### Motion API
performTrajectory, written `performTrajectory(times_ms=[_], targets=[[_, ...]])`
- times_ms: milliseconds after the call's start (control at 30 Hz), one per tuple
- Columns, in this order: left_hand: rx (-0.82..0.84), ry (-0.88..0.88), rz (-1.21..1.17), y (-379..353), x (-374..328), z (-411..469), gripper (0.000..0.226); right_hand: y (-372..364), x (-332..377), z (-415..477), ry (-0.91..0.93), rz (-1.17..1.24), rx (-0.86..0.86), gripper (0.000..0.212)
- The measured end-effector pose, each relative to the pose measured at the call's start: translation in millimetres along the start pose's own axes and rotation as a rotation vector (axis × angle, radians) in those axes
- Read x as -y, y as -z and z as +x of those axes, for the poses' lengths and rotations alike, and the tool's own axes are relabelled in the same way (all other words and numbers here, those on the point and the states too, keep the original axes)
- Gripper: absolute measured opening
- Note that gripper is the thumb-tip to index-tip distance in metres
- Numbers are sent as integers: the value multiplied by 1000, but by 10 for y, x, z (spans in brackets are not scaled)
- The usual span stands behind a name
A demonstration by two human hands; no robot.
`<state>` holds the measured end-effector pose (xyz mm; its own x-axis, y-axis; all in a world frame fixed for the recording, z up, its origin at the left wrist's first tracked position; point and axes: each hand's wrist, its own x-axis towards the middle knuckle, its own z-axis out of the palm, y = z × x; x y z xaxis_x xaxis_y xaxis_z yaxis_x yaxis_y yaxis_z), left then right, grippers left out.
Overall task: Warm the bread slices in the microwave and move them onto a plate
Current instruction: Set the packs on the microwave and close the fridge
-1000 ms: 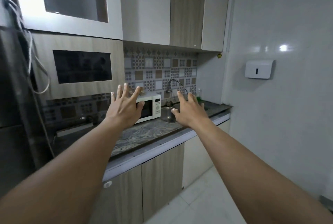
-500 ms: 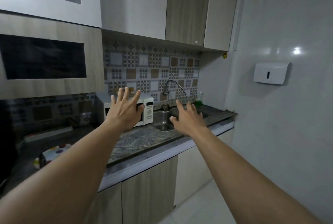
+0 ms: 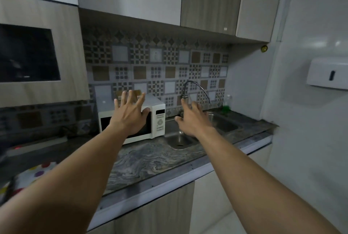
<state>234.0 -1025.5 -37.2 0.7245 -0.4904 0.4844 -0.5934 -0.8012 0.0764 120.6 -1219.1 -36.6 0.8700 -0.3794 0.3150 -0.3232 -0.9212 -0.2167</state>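
A white microwave (image 3: 159, 120) with a dark door window stands shut on the marbled counter (image 3: 150, 160), against the tiled wall. My left hand (image 3: 130, 114) is stretched out in front of its door, fingers spread, holding nothing. My right hand (image 3: 194, 119) reaches forward over the steel sink (image 3: 178, 140), fingers apart and empty. A polka-dot packet or plate (image 3: 33, 174) lies at the counter's left end, partly hidden by my left arm. No bread slices are visible.
A curved tap (image 3: 195, 88) rises behind the sink, with a green soap bottle (image 3: 227, 104) beside it. A power strip (image 3: 37, 144) lies left of the microwave. Wall cupboards hang overhead and a white dispenser (image 3: 327, 75) is on the right wall.
The view has closed in on the counter and swung right. The microwave and sink look larger, and both outstretched empty hands are nearer to them.
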Motion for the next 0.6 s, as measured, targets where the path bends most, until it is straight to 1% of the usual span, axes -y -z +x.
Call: performTrajectory(times_ms=[133,433,600], targets=[[29,47,35,-414,5,474,64,-299,-211,691,51,18,2,76],[59,186,76,-1309,58,1548,64,-922,-694,2171,182,91,93,74],[91,217,74,-1801,101,1998,64,-1378,-783,2865,233,114,146,73]])
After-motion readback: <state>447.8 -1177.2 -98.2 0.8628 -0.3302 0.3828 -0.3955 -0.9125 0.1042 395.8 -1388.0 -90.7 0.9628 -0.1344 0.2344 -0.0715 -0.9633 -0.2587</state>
